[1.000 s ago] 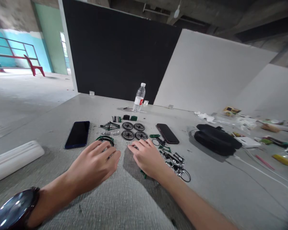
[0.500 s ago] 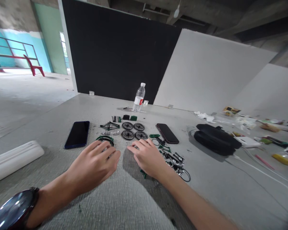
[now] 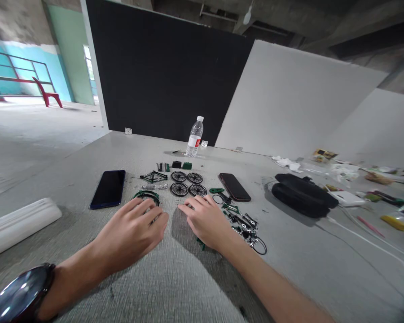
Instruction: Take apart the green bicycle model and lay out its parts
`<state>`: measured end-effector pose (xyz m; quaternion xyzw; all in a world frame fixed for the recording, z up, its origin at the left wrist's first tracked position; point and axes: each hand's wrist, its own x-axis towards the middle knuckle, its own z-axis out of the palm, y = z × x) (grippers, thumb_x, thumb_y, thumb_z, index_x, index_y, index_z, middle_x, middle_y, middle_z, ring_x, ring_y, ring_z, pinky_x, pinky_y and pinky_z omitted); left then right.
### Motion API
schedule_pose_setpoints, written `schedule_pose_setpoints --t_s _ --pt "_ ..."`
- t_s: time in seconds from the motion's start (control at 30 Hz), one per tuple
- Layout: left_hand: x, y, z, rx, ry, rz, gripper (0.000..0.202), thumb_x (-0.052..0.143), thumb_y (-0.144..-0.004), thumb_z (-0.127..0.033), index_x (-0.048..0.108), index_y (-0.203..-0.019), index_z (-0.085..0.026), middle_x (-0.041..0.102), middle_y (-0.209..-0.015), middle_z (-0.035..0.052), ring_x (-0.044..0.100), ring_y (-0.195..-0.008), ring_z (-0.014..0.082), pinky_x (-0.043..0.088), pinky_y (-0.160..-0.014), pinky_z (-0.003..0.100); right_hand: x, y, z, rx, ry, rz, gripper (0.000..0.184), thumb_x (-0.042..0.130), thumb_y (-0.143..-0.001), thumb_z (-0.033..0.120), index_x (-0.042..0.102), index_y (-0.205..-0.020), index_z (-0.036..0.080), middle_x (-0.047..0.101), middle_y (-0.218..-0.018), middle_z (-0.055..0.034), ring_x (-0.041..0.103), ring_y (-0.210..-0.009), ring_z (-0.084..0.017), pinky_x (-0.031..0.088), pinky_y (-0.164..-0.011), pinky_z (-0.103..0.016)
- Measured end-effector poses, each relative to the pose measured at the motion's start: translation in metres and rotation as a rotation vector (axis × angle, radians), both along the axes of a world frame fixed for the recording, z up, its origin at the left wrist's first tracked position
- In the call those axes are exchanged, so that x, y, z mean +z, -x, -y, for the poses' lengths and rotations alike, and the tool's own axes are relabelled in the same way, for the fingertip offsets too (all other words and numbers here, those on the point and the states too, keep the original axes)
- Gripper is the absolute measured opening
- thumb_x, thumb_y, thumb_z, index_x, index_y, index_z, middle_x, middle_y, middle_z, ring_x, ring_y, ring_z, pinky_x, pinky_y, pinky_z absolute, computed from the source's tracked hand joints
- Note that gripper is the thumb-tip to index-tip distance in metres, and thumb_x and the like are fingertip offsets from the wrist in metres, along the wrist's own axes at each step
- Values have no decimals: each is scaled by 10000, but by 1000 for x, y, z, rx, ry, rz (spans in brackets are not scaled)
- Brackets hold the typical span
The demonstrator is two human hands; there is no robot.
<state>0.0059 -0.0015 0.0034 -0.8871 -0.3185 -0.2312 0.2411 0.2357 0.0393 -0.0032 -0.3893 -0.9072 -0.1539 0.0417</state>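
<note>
My left hand [image 3: 134, 231] lies palm down on the grey table [image 3: 175, 287], fingers stretched out, its fingertips beside a green and black curved part [image 3: 147, 195]. My right hand [image 3: 205, 220] also rests flat with fingers apart, holding nothing. Just beyond the fingertips lie several small black spoked wheels [image 3: 186, 183] and a small black and green bike frame [image 3: 154, 176]. To the right of my right hand sits a pile of small metal and green parts [image 3: 244, 224]. A dark wristwatch [image 3: 18, 296] is on my left wrist.
A dark blue phone [image 3: 108, 188] lies at the left and a second phone [image 3: 234, 187] at the right. A water bottle [image 3: 195, 137] stands behind the parts. A black pouch [image 3: 303, 195], a white cable [image 3: 366, 242] and assorted clutter fill the right side; a white moulding [image 3: 18, 224] lies left.
</note>
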Motion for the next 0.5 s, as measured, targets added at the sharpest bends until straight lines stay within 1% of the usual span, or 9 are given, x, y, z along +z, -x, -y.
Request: schedule_pose_setpoints --t_s 0.37,0.5 --pt "-1 1 1 6 4 -10 200 472 -955 -131 670 -966 -159 671 -867 62 628 -907 264 515 -754 423 0 0 0 0 1 5 326 478 -943 109 633 -1220 186 671 -1143 -99 575 -1006 -243 391 -860 -401" --pt "-2 1 0 2 6 -18 183 486 -953 -142 666 -979 -162 682 -888 60 626 -931 266 510 -771 421 0 -4 -3 -2 -7 -8 279 498 -943 114 665 -1151 198 684 -1103 -84 579 -997 -233 376 -856 -391"
